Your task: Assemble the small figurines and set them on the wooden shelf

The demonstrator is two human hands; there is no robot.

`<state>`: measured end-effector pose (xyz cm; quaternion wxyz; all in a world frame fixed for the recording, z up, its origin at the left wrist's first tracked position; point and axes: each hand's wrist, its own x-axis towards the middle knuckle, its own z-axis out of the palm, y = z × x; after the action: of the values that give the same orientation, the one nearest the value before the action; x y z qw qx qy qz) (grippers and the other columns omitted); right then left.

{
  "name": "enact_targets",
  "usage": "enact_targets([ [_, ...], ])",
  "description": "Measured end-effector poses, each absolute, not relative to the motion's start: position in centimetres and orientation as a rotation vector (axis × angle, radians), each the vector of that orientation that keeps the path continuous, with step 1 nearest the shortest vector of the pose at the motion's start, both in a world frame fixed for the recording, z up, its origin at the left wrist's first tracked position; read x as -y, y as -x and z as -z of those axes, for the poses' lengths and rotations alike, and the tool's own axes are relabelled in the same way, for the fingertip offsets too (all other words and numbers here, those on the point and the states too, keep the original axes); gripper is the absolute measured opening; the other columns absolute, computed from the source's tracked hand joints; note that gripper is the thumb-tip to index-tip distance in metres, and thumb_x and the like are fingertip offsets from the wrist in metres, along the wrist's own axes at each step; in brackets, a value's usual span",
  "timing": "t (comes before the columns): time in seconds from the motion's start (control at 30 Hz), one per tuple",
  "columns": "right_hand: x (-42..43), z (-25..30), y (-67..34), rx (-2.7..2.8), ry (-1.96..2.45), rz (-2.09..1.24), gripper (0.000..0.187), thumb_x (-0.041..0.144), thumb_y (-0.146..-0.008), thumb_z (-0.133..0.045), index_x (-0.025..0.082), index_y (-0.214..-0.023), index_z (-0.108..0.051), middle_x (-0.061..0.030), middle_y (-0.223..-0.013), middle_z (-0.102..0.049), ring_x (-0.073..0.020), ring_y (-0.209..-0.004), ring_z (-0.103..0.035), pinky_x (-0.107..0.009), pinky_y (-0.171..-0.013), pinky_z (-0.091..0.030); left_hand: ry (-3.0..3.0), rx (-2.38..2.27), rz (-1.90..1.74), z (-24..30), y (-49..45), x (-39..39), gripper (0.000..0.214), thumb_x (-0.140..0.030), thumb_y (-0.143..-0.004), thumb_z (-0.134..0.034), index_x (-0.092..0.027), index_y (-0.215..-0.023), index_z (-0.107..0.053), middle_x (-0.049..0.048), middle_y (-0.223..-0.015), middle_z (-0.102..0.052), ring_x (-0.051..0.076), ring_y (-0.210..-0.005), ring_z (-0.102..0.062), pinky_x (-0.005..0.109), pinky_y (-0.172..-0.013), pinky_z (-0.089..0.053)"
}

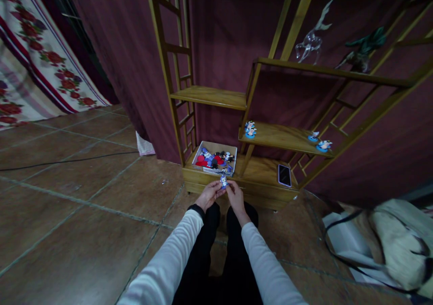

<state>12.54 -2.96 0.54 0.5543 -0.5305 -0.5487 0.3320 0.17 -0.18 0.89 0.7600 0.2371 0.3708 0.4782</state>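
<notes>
Both of my hands meet in front of a low wooden shelf unit (260,181). My left hand (209,194) and my right hand (236,196) pinch a small blue and white figurine (223,181) between their fingertips. Just beyond it an open white box (215,157) with several small red, blue and black figurines sits on the bottom shelf. More blue-based figurines stand on the middle shelf: one at its left end (250,130) and two at its right end (320,142).
A phone (284,175) lies flat on the bottom shelf, right of the box. A glass deer (311,38) and a dark green ornament (363,47) stand on the top shelf. A bag (389,244) lies on the tiled floor at right. A black cable (67,160) crosses the floor at left.
</notes>
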Motion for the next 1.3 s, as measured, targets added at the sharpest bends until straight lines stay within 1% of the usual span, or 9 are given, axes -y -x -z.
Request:
enact_targets([
  [0.1,2.7,-0.1,-12.3,1.265,1.278,-0.780,0.025,0.033,-0.077,-0.050,0.020,-0.096,-0.061,-0.0032,-0.089,-0.068,-0.0178,-0.079,-0.061,-0.029,-0.075,-0.047,-0.537,-0.800,-1.045,-0.7,-0.2,0.2,0.013,-0.007,-0.072,-0.067,-0.010,-0.084,-0.065,0.0067,-0.077,-0.068,0.011,-0.066,-0.064,0.023,-0.068,-0.053],
  [0.27,2.3,0.6,-12.1,1.243,1.296,-0.724,0.030,0.036,-0.076,-0.055,0.020,-0.100,-0.059,-0.0042,-0.095,-0.067,-0.0179,-0.083,-0.060,-0.029,-0.078,-0.045,-0.582,-0.779,-1.062,-0.4,-0.2,0.2,0.018,-0.005,-0.069,-0.069,-0.010,-0.086,-0.067,0.0080,-0.082,-0.069,0.013,-0.074,-0.065,0.024,-0.071,-0.053],
  [0.5,1.9,0.7,-11.8,1.209,1.361,-0.694,0.028,0.040,-0.075,-0.055,0.019,-0.091,-0.061,-0.0030,-0.084,-0.067,-0.0172,-0.075,-0.060,-0.028,-0.072,-0.045,-0.583,-0.796,-1.041,-0.8,-0.2,0.2,0.019,-0.003,-0.068,-0.068,-0.009,-0.087,-0.069,0.0095,-0.083,-0.070,0.013,-0.074,-0.066,0.024,-0.073,-0.052],
  [0.63,2.0,0.6,-11.6,1.196,1.424,-0.656,0.026,0.040,-0.075,-0.055,0.019,-0.089,-0.061,-0.0032,-0.081,-0.067,-0.0179,-0.073,-0.060,-0.028,-0.069,-0.045,-0.551,-0.825,-1.034,-1.0,-0.2,0.2,0.014,-0.003,-0.071,-0.066,-0.009,-0.084,-0.068,0.0085,-0.080,-0.070,0.011,-0.068,-0.065,0.021,-0.068,-0.052],
  [0.8,2.3,0.1,-11.7,1.240,1.423,-0.609,0.022,0.037,-0.080,-0.047,0.020,-0.087,-0.061,-0.0035,-0.084,-0.066,-0.0173,-0.076,-0.059,-0.028,-0.073,-0.044,-0.501,-0.831,-1.045,-1.0,-0.3,0.1,0.007,-0.011,-0.078,-0.062,-0.010,-0.084,-0.066,0.0059,-0.071,-0.067,0.007,-0.055,-0.060,0.017,-0.058,-0.051],
  [0.93,2.6,-0.2,-12.0,1.253,1.393,-0.618,0.022,0.034,-0.082,-0.043,0.021,-0.083,-0.061,-0.0022,-0.081,-0.066,-0.0171,-0.076,-0.058,-0.027,-0.073,-0.044,-0.513,-0.825,-1.043,-0.9,-0.4,0.0,0.008,-0.017,-0.079,-0.062,-0.010,-0.081,-0.064,0.0057,-0.069,-0.066,0.008,-0.054,-0.060,0.016,-0.054,-0.050],
  [1.07,2.5,-0.1,-12.1,1.237,1.391,-0.643,0.020,0.035,-0.080,-0.045,0.021,-0.078,-0.060,-0.0010,-0.076,-0.065,-0.0169,-0.071,-0.058,-0.027,-0.069,-0.043,-0.532,-0.835,-1.045,-0.9,-0.4,0.0,0.009,-0.018,-0.080,-0.062,-0.009,-0.080,-0.064,0.0051,-0.068,-0.066,0.008,-0.054,-0.060,0.016,-0.054,-0.049],
  [1.3,2.3,0.3,-12.3,1.218,1.365,-0.678,0.022,0.038,-0.077,-0.048,0.020,-0.071,-0.060,-0.0001,-0.069,-0.064,-0.0158,-0.064,-0.056,-0.026,-0.065,-0.043,-0.560,-0.870,-1.039,-0.8,-0.4,0.0,0.010,-0.020,-0.079,-0.063,-0.010,-0.078,-0.064,0.0036,-0.063,-0.064,0.007,-0.050,-0.058,0.014,-0.048,-0.045],
])
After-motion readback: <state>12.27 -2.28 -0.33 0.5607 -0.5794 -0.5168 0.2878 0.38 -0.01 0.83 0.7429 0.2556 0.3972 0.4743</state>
